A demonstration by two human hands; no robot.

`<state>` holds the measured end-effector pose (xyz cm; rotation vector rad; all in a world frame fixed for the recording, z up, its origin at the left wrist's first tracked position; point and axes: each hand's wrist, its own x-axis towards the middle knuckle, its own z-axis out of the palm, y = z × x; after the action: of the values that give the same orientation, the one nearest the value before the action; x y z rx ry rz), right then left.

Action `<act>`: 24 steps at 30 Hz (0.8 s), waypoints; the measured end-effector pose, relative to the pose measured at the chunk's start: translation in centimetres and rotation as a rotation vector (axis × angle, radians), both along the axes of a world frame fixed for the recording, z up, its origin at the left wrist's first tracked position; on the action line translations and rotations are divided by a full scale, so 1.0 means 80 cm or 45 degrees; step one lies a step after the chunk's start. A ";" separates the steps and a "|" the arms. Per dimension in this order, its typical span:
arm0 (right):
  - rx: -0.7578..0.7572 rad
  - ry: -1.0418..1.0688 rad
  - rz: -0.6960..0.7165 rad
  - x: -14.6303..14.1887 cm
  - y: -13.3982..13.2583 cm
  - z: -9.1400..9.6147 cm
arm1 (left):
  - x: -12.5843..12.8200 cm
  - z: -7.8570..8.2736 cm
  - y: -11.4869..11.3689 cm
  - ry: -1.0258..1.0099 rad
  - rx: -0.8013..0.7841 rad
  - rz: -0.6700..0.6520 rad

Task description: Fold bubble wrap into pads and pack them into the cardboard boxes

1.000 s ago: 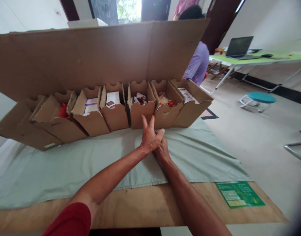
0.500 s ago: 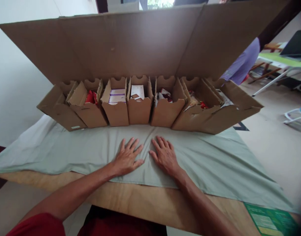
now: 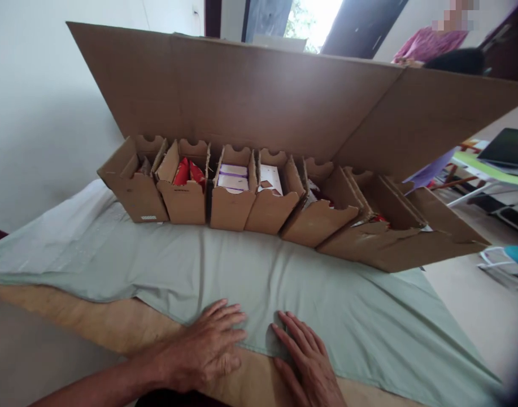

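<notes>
My left hand (image 3: 214,345) is over the front edge of a pale green cloth (image 3: 165,260), fingers stretched out and holding nothing. To its right, my right hand (image 3: 303,356) has its fingers extended over the same cloth edge, also with nothing in it. Beyond both hands stands a row of several open cardboard bins. One bin (image 3: 182,206) contains red packets (image 3: 190,171). Another bin (image 3: 228,210) has white boxes with purple edges (image 3: 233,177). The bin beside it holds a white box with brown squares (image 3: 270,178). Contents of the right-hand bins are mostly hidden.
A tall cardboard panel (image 3: 250,90) rises behind the bins. The wooden table edge (image 3: 89,302) shows in front of the cloth. Clear plastic (image 3: 81,237) lies at the left by the white wall. Behind the panel is another person (image 3: 432,45); a laptop (image 3: 506,148) sits at right.
Both hands have drawn back toward me, from the middle of the cloth to its front edge. The view has turned and tilted, and a person now shows behind the panel.
</notes>
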<state>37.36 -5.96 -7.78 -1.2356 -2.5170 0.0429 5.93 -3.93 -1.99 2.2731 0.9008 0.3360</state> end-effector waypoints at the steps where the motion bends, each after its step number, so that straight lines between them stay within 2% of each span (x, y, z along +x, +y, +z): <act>1: -0.013 0.034 -0.010 0.001 0.003 0.001 | -0.007 -0.001 0.008 -0.038 0.005 0.067; 4: -0.092 0.161 -0.043 0.000 0.018 0.011 | -0.030 -0.014 0.041 -0.099 0.148 0.299; 7: -0.240 0.350 -0.120 -0.009 0.052 0.031 | -0.052 -0.034 0.080 -0.093 0.336 0.482; 10: -0.354 0.540 -0.241 -0.038 0.113 0.052 | -0.062 -0.051 0.108 -0.060 0.424 0.628; 14: -0.416 0.761 -0.348 -0.098 0.210 0.067 | -0.058 -0.062 0.112 -0.005 0.465 0.585; 17: -0.363 0.835 -0.310 -0.139 0.252 0.075 | -0.055 -0.061 0.108 0.034 0.487 0.565; 20: -0.285 0.781 -0.260 -0.156 0.259 0.098 | -0.054 -0.059 0.108 0.071 0.487 0.563; 24: 0.164 0.613 -0.129 -0.167 0.257 0.156 | -0.055 -0.059 0.110 0.114 0.489 0.534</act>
<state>24.02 14.59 4.71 -1.1390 -2.0111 0.1340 1.53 4.87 -6.68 2.4403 1.4704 0.6416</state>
